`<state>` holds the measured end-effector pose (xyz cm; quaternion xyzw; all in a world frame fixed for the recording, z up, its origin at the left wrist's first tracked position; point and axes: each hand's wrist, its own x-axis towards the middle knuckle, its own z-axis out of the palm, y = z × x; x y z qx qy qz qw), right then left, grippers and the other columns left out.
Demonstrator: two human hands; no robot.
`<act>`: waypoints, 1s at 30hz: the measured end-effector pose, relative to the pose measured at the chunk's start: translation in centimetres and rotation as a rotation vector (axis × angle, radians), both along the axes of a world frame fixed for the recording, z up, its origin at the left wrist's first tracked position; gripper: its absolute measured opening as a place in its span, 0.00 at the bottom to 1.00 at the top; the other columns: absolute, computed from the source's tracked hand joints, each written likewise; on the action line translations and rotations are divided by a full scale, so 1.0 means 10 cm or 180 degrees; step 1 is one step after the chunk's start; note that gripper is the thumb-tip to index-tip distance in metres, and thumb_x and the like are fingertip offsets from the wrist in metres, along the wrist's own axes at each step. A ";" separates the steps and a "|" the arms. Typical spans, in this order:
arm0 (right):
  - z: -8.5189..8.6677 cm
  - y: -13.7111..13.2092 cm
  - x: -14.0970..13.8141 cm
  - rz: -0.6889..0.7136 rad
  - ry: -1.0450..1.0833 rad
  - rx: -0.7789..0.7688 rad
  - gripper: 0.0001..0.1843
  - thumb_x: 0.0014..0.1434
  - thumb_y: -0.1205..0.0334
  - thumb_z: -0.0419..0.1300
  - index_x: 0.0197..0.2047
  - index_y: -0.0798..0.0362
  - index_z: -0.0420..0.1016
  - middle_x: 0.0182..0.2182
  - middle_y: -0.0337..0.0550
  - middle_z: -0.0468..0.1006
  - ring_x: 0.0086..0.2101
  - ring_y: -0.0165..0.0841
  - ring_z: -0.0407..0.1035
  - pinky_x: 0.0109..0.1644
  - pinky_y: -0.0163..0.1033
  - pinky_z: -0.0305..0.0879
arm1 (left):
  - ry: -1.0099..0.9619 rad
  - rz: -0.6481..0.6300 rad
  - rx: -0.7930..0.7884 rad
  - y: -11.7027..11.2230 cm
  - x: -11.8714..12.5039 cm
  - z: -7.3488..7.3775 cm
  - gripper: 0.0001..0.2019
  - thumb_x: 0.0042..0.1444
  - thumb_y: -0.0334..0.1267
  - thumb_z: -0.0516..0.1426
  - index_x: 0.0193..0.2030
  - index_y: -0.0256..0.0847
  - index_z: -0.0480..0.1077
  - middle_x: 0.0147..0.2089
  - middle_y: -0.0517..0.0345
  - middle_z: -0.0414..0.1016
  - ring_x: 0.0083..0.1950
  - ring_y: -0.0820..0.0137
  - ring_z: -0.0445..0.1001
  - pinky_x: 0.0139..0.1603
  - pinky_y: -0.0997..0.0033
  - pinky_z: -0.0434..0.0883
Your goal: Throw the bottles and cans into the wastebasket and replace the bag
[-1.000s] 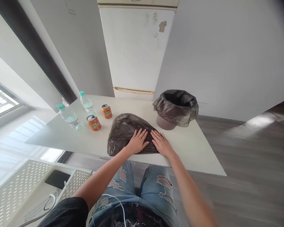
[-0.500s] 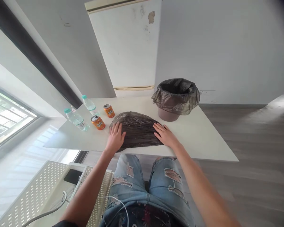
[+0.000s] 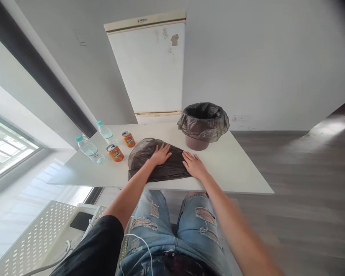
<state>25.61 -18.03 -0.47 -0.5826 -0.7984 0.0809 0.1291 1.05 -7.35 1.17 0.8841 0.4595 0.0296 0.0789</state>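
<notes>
Bag [image 3: 168,171] lies spread near the table's [image 3: 235,168] front edge. The left hand [image 3: 161,154] and right hand [image 3: 193,165] rest flat on it, fingers open, gripping nothing. Even palm pressure, stroked outward, would likely smooth it best, clear of the cans [image 3: 115,152].

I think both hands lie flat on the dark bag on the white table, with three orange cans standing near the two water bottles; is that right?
Not quite: the head view shows two orange cans, not three. The rest holds: left hand and right hand lie flat on the dark bag on the white table, and the cans stand near two water bottles.
</notes>
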 end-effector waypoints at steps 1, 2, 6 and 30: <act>0.00 0.00 0.00 -0.0003 0.0016 -0.0008 0.35 0.77 0.52 0.36 0.81 0.54 0.52 0.79 0.46 0.51 0.77 0.40 0.47 0.81 0.58 0.42 | 0.0031 0.0170 -0.0028 0.06 -0.20 0.01 0.34 0.76 0.52 0.41 0.81 0.35 0.50 0.83 0.42 0.46 0.83 0.44 0.44 0.79 0.31 0.43; -0.01 0.00 0.01 -0.0010 0.0032 -0.0015 0.35 0.77 0.53 0.36 0.81 0.54 0.52 0.79 0.46 0.51 0.77 0.40 0.46 0.81 0.57 0.41 | 0.0050 0.0336 -0.0035 0.11 -0.39 0.02 0.34 0.76 0.51 0.40 0.81 0.34 0.50 0.83 0.40 0.45 0.83 0.43 0.45 0.79 0.31 0.45; 0.02 -0.02 0.01 -0.0039 0.0057 -0.0042 0.35 0.76 0.53 0.36 0.81 0.55 0.51 0.79 0.45 0.50 0.77 0.39 0.46 0.81 0.57 0.40 | 0.0030 0.0815 0.0037 0.22 -0.95 0.09 0.34 0.76 0.51 0.39 0.80 0.33 0.52 0.81 0.36 0.51 0.82 0.46 0.49 0.79 0.36 0.47; 0.16 -1.36 -0.76 -0.1407 0.0459 -0.0069 0.42 0.77 0.41 0.40 0.82 0.59 0.43 0.77 0.64 0.52 0.74 0.57 0.54 0.73 0.63 0.58 | -0.0760 0.0173 0.0820 -2.28 -0.61 -0.06 0.42 0.63 0.47 0.66 0.79 0.45 0.53 0.78 0.43 0.60 0.79 0.47 0.57 0.80 0.33 0.51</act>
